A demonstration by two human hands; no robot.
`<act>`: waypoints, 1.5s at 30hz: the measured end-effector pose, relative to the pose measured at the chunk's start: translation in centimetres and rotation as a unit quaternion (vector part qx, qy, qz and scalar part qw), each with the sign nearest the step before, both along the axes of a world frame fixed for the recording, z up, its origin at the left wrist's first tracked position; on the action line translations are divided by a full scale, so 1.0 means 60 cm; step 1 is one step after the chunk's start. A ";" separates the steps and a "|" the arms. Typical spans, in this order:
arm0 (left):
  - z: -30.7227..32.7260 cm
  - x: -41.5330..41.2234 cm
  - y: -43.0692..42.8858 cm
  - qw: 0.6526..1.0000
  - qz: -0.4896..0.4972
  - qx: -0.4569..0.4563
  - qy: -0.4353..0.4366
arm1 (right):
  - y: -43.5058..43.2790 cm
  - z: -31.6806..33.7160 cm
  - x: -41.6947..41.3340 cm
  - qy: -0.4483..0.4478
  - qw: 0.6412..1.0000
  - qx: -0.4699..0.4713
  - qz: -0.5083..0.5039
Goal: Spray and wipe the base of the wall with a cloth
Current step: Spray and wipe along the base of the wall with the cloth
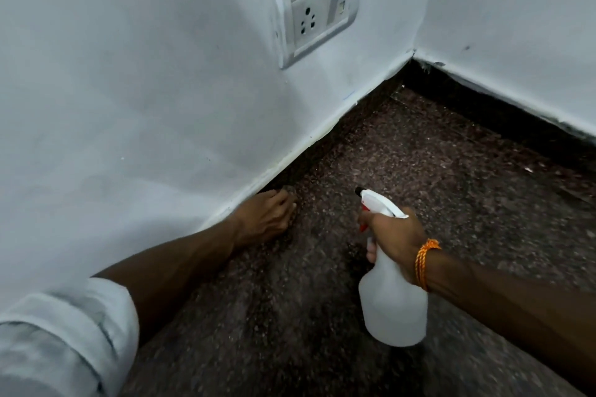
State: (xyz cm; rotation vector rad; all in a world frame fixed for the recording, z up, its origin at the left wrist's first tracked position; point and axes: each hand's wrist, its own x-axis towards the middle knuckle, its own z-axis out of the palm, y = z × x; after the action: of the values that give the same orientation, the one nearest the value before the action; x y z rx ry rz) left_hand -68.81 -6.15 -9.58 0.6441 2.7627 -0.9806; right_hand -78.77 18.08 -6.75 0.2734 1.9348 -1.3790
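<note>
The right hand (pixel 395 235) is wrapped around the neck of a white spray bottle (pixel 392 306), nozzle aimed toward the wall (pixel 145 90). The left hand (pixel 267 219) presses a dark cloth (pixel 290 192), mostly hidden under the fingers, against the floor (pixel 419 171) at the wall's base. A socket (pixel 317 14) sits above.

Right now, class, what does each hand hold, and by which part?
The right hand holds the spray bottle by its neck, below the trigger. The left hand presses a barely visible cloth at the wall's base.
</note>
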 end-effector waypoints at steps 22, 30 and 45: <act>0.083 0.222 -0.013 0.998 0.055 -0.028 -0.022 | -0.066 0.052 0.121 0.011 0.987 -0.018 0.160; 0.051 0.026 0.028 0.995 0.065 -0.022 -0.077 | -0.033 0.029 0.094 0.019 0.994 0.003 0.105; 0.054 0.053 0.006 0.998 0.054 -0.005 -0.030 | -0.026 0.015 0.076 0.041 0.993 0.011 0.110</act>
State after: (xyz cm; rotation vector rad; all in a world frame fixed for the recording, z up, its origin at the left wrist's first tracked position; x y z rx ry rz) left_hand -65.64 -5.76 -6.36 0.5067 2.7076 -0.9364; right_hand -74.20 16.50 -5.86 0.0127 1.9819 -1.2427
